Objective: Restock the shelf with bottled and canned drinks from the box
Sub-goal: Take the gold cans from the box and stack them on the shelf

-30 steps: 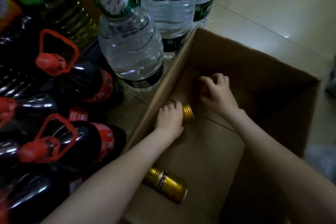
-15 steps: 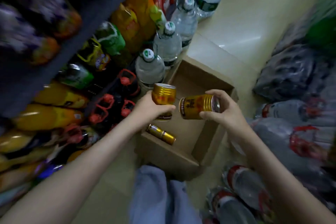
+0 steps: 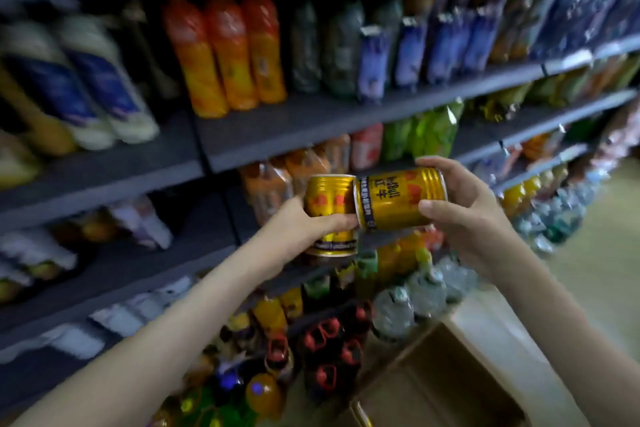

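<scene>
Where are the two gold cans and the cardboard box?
Upright gold can (image 3: 329, 198), head view, its gold side.
Sideways gold can (image 3: 398, 199), head view, its printed label.
Cardboard box (image 3: 412, 367), head view, its inner wall.

Forearms bare, both stretched forward and up. The left hand (image 3: 301, 224) wraps an upright gold can (image 3: 329, 198), thumb across its front. The right hand (image 3: 467, 218) grips a second gold can (image 3: 401, 198) held sideways, thumb underneath.
</scene>
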A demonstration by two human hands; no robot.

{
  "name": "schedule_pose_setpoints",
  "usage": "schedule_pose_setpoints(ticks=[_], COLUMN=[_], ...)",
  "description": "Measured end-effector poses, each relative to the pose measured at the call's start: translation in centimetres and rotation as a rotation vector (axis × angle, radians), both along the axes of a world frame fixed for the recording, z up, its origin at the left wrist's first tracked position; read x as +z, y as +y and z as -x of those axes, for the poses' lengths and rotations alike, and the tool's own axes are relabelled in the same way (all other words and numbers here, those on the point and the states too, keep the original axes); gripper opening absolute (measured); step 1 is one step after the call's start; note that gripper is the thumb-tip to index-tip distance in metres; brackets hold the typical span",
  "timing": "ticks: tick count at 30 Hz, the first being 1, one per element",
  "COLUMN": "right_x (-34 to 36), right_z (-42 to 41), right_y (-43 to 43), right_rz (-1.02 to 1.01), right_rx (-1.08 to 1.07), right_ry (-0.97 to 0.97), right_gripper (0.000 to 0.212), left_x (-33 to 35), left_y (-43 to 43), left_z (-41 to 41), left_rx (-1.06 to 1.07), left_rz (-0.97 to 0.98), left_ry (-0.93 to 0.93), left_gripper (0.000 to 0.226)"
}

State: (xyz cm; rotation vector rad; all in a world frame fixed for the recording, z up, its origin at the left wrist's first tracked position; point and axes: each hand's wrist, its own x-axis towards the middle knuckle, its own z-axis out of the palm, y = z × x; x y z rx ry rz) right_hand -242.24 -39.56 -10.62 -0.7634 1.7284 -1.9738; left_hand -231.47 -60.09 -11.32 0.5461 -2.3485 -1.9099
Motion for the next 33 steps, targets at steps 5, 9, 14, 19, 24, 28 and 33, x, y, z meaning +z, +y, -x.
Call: schedule_pose_setpoints(ticks=[5,9,14,19,24,28,33], right_x=[9.6,15.7,23.0,28.3,32.2,34.4,35.3], right_z=[-1.7,-3.5,-5.0,-5.4,-4.0,-2.2,-0.4], right_y=[-7.3,-12.9,-19.6,-26.3,-32.1,-35.7,-38.1], right_rz=[0.092,0.174,0.211,0.224,0.120,0.030,-0.064], right_rx=[0.119,0.193,0.270,0.253,0.139,0.137,0.169], right_ry=[0.149,0.256,0.387,0.473,0.541,0.556,0.630], right_gripper=[0.075,0.072,0.084,0.067,0.069,0.077,0.069], left_x=[9.2,15.5,21.1,23.8,26.5,28.5,30.6], left_y=[-5.7,-10.7,-17.3,-22.7,-26.1,-28.2,-29.5], left_z=[-4.8,-8.5,-12.6,-15.0,-14.6,-12.7,-9.7], left_rx=[0.161,0.253,0.413,0.586,0.543,0.548,0.550], left_rz=[0.066,0.170,0.374,0.494,0.444,0.453,0.446], left_ry=[0.150,0.251,0.331,0.448,0.607,0.652,0.643], left_gripper=[0.026,0.035,0.068,0.063,0.031,0.043,0.045])
